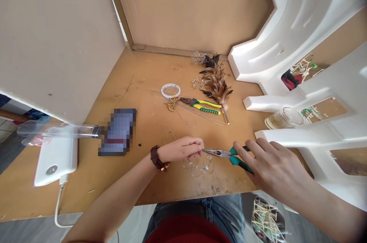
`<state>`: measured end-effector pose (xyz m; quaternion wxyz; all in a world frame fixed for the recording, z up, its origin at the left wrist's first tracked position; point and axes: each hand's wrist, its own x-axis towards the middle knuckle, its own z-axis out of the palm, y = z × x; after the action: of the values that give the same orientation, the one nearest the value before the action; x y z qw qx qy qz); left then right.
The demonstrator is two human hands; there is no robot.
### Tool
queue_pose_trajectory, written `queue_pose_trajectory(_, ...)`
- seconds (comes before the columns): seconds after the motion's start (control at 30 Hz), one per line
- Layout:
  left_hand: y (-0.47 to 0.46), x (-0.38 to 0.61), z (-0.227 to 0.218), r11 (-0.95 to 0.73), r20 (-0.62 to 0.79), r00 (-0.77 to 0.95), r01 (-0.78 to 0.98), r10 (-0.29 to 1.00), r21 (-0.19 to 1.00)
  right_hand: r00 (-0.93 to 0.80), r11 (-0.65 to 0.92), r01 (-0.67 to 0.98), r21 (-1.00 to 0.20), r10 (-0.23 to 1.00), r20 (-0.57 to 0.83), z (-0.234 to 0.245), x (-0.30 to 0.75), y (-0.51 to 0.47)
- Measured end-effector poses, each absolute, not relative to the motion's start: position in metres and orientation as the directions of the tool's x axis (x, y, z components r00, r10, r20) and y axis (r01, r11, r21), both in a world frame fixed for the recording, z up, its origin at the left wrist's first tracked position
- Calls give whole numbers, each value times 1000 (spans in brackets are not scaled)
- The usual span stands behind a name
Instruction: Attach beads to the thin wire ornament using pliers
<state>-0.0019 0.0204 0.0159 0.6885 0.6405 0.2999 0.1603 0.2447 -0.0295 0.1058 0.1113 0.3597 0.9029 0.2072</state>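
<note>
Wooden table [149,82] below: my left grip [180,149] pinches thin wire [197,167] tight, while my right grip [272,162] wraps needle-nose pliers [220,154], their nose held right at that pinch.

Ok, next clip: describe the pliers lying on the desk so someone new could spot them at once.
On the tan wooden desktop, just left of a brown-and-black feather bundle, lie pliers with yellow-and-green handles, their jaws pointing left at a tangle of coloured wire. Unlike the teal-handled pliers in the right hand, they lie untouched.
</note>
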Motion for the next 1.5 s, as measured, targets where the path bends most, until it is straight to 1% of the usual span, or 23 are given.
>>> queue_pose_trajectory(0.17,20,-2,16,146,-210,772,152,600,977,-718,659,603,449,694,-55,104,247,-32)
queue_pose_trajectory(0.43,20,-1,13,176,-221,764,141,607,974,-691,652,645,399,721,-61,98,250,-31)
queue_pose_trajectory(0.67,21,0,11,194,-223,763,130,607,972,-675,627,643,440,735,-61,102,245,-31)
queue_pose_trajectory(0.87,21,0,11,224,-232,768,118,597,967,-649,604,674,425,759,-50,100,244,-31)
queue_pose_trajectory(1.2,21,-1,11,247,-228,766,93,601,965,-670,619,664,419,742,-36,100,244,-33)
queue_pose_trajectory(1.5,21,-1,10,285,-224,761,53,609,957,-620,588,728,351,784,-27,90,244,-35)
